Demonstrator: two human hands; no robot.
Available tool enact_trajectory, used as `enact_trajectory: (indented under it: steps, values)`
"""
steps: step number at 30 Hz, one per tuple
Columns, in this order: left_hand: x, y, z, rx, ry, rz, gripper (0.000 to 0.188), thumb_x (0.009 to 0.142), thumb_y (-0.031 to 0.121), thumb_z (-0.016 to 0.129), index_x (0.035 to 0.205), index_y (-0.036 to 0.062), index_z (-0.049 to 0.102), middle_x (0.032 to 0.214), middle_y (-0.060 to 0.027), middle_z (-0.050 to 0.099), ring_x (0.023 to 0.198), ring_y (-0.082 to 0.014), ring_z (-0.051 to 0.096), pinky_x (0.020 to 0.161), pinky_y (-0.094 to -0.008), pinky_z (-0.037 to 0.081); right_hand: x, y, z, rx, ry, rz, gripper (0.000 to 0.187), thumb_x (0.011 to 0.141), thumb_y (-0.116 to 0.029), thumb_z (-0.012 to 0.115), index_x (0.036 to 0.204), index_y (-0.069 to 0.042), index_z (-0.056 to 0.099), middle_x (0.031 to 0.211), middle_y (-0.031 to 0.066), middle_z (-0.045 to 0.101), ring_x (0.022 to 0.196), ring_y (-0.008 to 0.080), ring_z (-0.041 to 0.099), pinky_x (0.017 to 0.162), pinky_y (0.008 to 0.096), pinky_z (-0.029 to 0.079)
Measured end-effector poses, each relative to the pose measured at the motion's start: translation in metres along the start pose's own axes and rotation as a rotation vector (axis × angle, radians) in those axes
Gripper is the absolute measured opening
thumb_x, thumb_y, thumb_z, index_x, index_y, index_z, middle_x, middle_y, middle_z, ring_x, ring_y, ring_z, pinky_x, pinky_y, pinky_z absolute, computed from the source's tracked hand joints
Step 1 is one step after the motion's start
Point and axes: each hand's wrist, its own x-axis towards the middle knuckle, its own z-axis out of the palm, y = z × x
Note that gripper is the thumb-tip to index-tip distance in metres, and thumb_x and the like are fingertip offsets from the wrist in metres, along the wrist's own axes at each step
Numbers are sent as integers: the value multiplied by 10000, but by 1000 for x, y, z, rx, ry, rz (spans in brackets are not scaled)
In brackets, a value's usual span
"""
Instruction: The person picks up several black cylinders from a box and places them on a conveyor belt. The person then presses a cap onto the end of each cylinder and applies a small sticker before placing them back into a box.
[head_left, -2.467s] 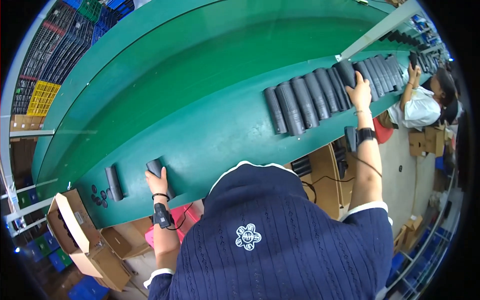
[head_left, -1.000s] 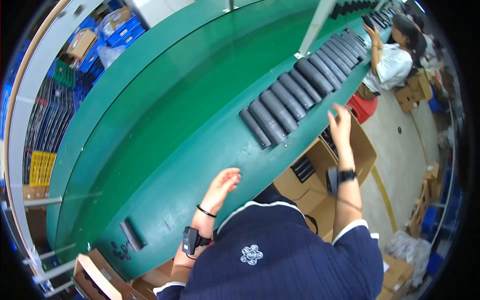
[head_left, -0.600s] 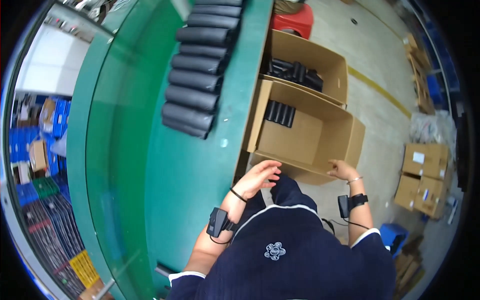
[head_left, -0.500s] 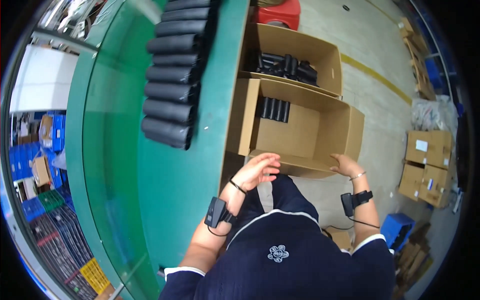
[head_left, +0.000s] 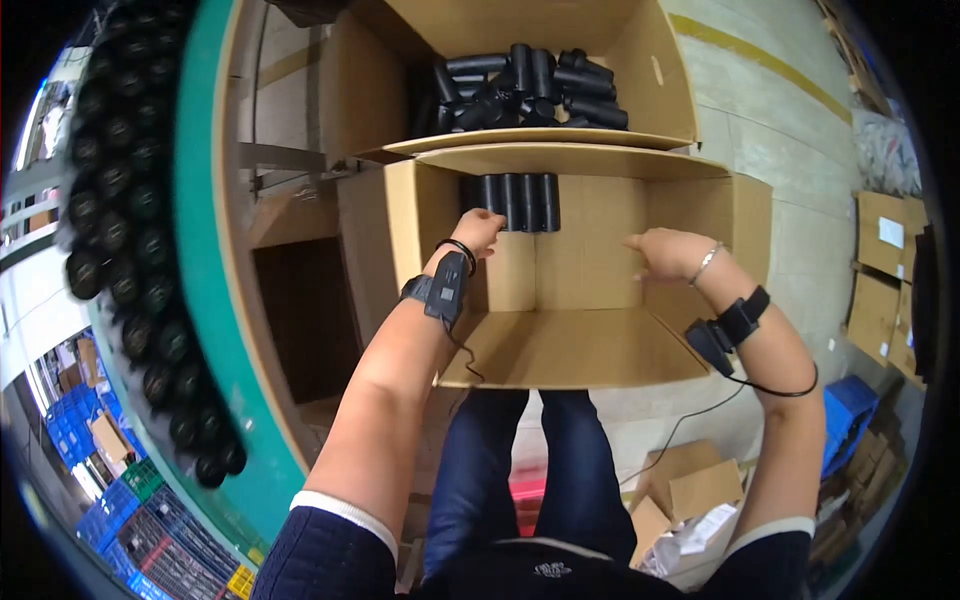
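Head-worn fisheye, looking steeply down from close above onto an open brown cardboard box (head_left: 590, 345) and forearms.

Black cylinders (head_left: 520, 200) in brown cardboard box (head_left: 590, 270), green table (head_left: 205, 270).

Matt brown cardboard box (head_left: 590, 345) holds black cylinders (head_left: 520, 200) (faintly glossy plastic).

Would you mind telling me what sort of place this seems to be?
Probably a factory packing line: a green conveyor carrying black cylinders, open cardboard boxes partly filled with them, and stacked blue crates.
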Motion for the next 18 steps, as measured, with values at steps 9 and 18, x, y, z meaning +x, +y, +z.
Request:
enact_trajectory:
  steps: [9, 18]
  values:
    - [231, -121, 38, 328, 697, 76, 710, 834, 414, 605, 1298, -80, 396, 1221, -331, 510, 1075, -437, 559, 944, -463, 447, 320, 111, 144, 385, 159, 9, 518, 840, -234, 634, 1299, -24, 519, 1161, 246, 610, 1087, 357, 585, 927, 374, 461]
    - [345, -185, 58, 540, 1274, 244, 608, 927, 469, 464, 1171, -87, 500, 1086, -324, 589, 1027, -450, 578, 883, -506, 465, 516, 104, 227, 996, 857, 179, 688, 812, -397, 716, 1291, 36, 478, 1109, 180, 625, 998, 267, 607, 902, 357, 474]
